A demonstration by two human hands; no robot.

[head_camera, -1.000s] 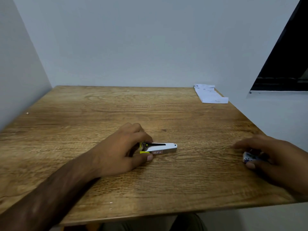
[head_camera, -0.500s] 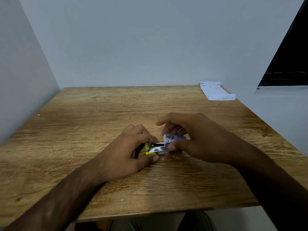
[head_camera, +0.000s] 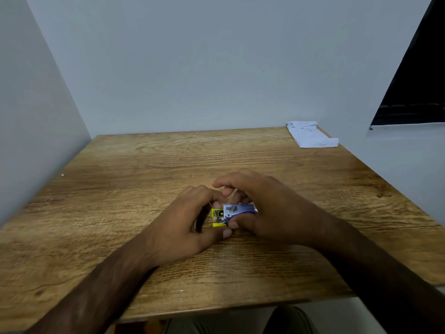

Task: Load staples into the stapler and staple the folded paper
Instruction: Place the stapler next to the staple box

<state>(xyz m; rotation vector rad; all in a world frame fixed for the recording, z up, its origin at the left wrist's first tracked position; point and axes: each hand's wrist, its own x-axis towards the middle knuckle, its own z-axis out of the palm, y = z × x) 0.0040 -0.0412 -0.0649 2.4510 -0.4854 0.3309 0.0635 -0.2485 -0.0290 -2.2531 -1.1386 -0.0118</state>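
A small yellow and silver stapler point(head_camera: 218, 216) lies on the wooden table point(head_camera: 144, 169) near its middle. My left hand point(head_camera: 192, 220) grips the stapler's left end between thumb and fingers. My right hand point(head_camera: 262, 208) holds a small blue and white staple box point(head_camera: 238, 210) directly over the stapler's right part, hiding most of its body. The folded white paper point(head_camera: 310, 137) rests at the table's far right corner, away from both hands.
Grey walls close in the table at the back and left. A dark window opening point(head_camera: 414, 92) sits to the right beyond a white ledge. The table's front edge is near my body, with my legs visible below it.
My right hand carried the staple box from the table's right edge leftward to the stapler. The left hand stayed on the stapler. The camera drifted slightly.
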